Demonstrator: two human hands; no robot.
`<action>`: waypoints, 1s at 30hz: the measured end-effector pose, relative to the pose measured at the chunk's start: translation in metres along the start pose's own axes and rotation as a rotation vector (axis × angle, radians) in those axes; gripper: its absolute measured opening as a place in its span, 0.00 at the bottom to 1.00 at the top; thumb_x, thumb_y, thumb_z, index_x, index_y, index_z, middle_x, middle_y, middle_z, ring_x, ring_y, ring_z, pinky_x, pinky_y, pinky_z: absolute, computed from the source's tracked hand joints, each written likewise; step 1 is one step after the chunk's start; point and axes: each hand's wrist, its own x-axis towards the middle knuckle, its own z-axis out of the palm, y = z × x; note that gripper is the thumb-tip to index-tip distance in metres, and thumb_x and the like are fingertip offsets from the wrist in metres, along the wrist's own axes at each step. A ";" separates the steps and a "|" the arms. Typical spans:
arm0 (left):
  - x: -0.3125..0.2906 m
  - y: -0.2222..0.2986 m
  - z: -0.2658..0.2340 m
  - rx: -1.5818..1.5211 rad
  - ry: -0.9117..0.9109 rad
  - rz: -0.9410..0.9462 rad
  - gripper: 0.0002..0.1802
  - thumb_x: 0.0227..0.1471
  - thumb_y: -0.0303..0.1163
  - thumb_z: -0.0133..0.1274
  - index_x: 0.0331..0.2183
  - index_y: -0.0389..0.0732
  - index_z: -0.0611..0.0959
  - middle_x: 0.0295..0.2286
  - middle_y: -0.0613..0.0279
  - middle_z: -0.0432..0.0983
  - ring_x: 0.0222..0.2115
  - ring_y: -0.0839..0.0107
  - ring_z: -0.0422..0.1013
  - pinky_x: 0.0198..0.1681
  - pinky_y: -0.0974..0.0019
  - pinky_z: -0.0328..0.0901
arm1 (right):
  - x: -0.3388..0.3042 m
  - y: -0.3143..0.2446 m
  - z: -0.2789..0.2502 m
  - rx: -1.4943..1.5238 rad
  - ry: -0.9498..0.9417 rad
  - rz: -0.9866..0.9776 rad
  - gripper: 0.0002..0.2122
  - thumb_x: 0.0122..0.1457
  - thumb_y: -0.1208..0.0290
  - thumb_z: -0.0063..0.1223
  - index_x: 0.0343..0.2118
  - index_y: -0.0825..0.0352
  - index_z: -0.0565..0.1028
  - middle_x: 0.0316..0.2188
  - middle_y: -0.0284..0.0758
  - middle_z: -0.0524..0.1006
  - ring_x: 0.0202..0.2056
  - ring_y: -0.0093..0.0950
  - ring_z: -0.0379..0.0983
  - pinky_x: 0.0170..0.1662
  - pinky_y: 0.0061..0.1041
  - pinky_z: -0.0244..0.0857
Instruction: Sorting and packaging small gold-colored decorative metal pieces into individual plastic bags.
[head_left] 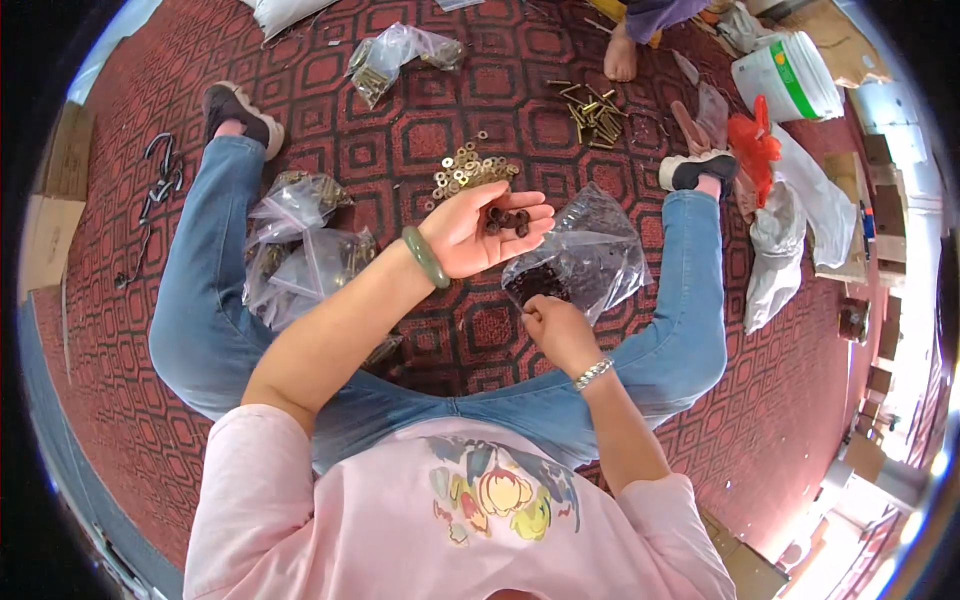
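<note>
My left hand [478, 232] is palm up, its fingers stretched out and slightly cupped. Several small dark nut-like pieces [507, 221] rest in it, near the base of the fingers. Lower and to the right, my right hand [556, 330] has its fingers pinched together at the edge of a clear plastic bag [605, 245]. More small dark pieces [538, 284] lie in that bag, just beyond the fingertips. What the pinch holds, if anything, is hidden. Past my left hand, a loose pile of brass-coloured washers [462, 170] is spread on the carpet.
Brass-coloured bolts [598, 118] lie loose at the far right. Clear bags of metal parts [310, 265] sit inside my left leg; another bag [405, 52] lies farther off. A white bucket [788, 75] and red plastic bag [755, 150] stand right. Another person's bare foot [621, 56] shows at the back.
</note>
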 end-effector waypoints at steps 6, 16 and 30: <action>-0.042 0.060 -0.019 0.335 0.005 0.000 0.10 0.53 0.31 0.44 0.32 0.32 0.74 0.30 0.52 0.73 0.30 0.66 0.71 0.29 0.72 0.69 | 0.015 -0.031 0.011 0.230 0.022 -0.070 0.06 0.49 0.74 0.48 0.30 0.66 0.74 0.22 0.34 0.74 0.20 0.30 0.66 0.26 0.25 0.61; -0.108 0.011 -0.054 0.366 0.449 -0.039 0.08 0.51 0.26 0.44 0.33 0.32 0.74 0.29 0.54 0.72 0.29 0.68 0.69 0.31 0.73 0.67 | 0.076 -0.072 0.027 -0.023 0.237 -0.675 0.10 0.48 0.75 0.49 0.35 0.60 0.73 0.37 0.31 0.71 0.30 0.28 0.69 0.32 0.24 0.63; -0.105 -0.022 -0.079 1.006 0.709 0.444 0.14 0.45 0.30 0.48 0.35 0.32 0.74 0.29 0.53 0.72 0.28 0.64 0.68 0.33 0.67 0.65 | 0.092 -0.073 0.032 -0.196 0.050 -0.824 0.07 0.46 0.72 0.50 0.30 0.60 0.72 0.35 0.29 0.69 0.29 0.29 0.69 0.33 0.25 0.64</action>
